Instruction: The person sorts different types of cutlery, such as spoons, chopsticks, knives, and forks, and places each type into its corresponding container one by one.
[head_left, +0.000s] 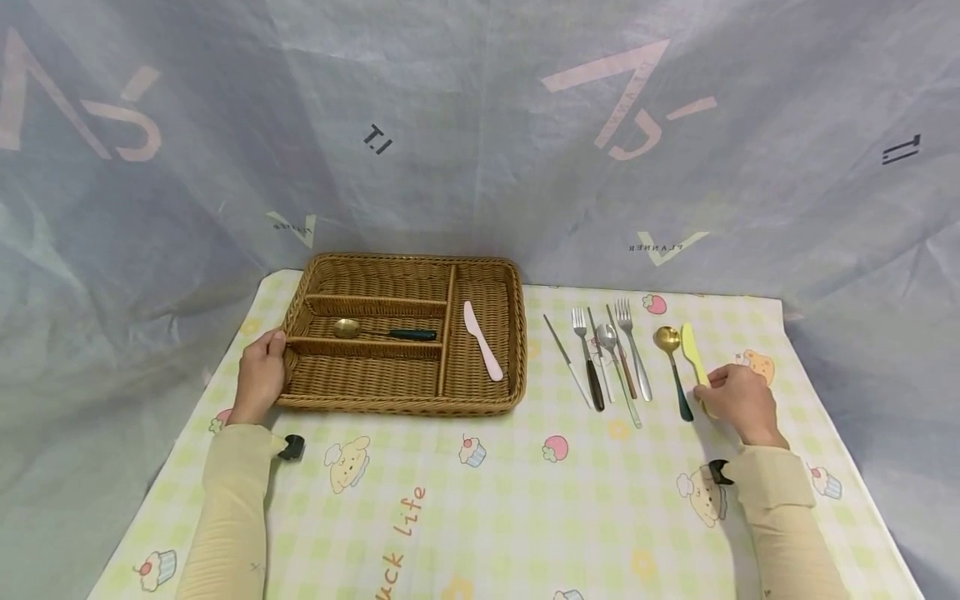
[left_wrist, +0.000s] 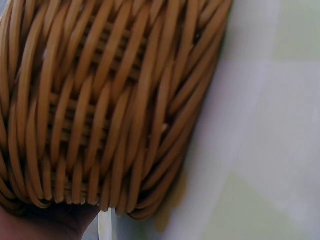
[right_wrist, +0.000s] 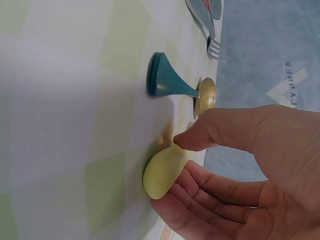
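Observation:
On the left, my left hand (head_left: 258,375) holds the left end of a brown wicker cutlery basket (head_left: 397,406), thumb over the rim. A pink knife (head_left: 483,343) lies in the basket's right compartment; a gold spoon with a dark green handle (head_left: 412,335) lies in the middle left one. At the right, my right hand (head_left: 738,404) pinches the handle end of a yellow knife (head_left: 692,350) between thumb and fingers. The right wrist view shows that yellow handle (right_wrist: 164,172) close to the cloth. Just left of it lies another gold spoon with a green handle (head_left: 679,379).
Between basket and right hand lie a fork with a dark handle (head_left: 593,379), a silver fork (head_left: 636,358), a silver spoon (head_left: 622,371) and several thin chopsticks (head_left: 567,358). A checked cloth (head_left: 480,517) covers the table; a grey curtain (head_left: 480,167) hangs behind.

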